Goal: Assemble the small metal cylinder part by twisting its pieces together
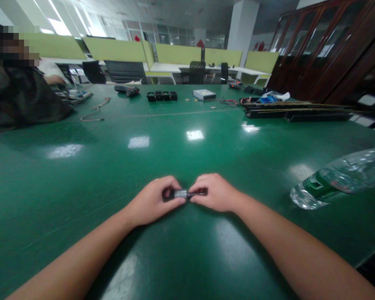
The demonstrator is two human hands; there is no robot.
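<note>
My left hand point(158, 198) pinches a small silver cylinder point(180, 193) between thumb and fingers, low over the near middle of the green table point(162, 154). My right hand point(214, 192), fingertips nearly together, grips the dark thin shaft point(197, 193) at its right end. At near right lies a clear bottle point(340, 177); I can't read its green label point(320, 185).
</note>
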